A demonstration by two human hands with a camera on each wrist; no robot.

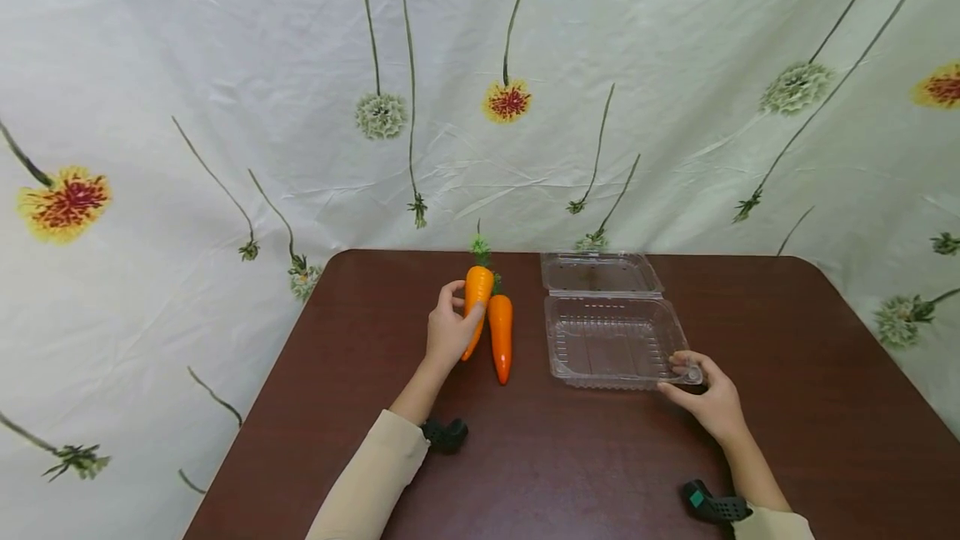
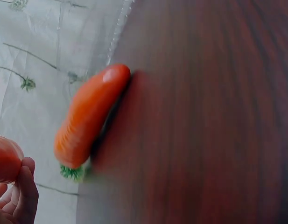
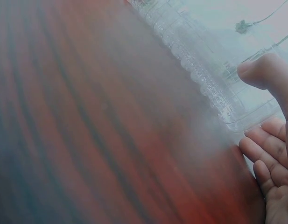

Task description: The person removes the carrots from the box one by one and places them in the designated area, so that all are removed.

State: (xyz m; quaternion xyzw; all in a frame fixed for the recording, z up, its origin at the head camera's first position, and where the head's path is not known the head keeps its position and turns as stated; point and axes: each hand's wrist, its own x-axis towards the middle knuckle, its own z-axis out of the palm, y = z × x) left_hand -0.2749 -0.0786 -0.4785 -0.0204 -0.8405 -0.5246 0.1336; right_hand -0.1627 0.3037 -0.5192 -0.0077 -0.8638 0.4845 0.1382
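My left hand [image 1: 450,330] grips an orange carrot [image 1: 478,283] with a green leafy top, thumb on one side and fingers on the other. Just to its right a second, redder carrot [image 1: 501,340] lies on the table, tip toward me; the left wrist view shows this glossy carrot [image 2: 90,116] large, with the held carrot [image 2: 6,161] at the left edge. A clear plastic container [image 1: 615,340] stands farther right with its hinged lid [image 1: 600,275] laid back. At the container's near right corner, my right hand [image 1: 712,402] holds the rim between thumb and fingers.
The dark brown table [image 1: 585,473] has rounded far corners. Behind it hangs a pale cloth [image 1: 315,65] printed with flowers and stems. The lid lies near the table's far edge. A black band [image 1: 716,507] sits on the right wrist.
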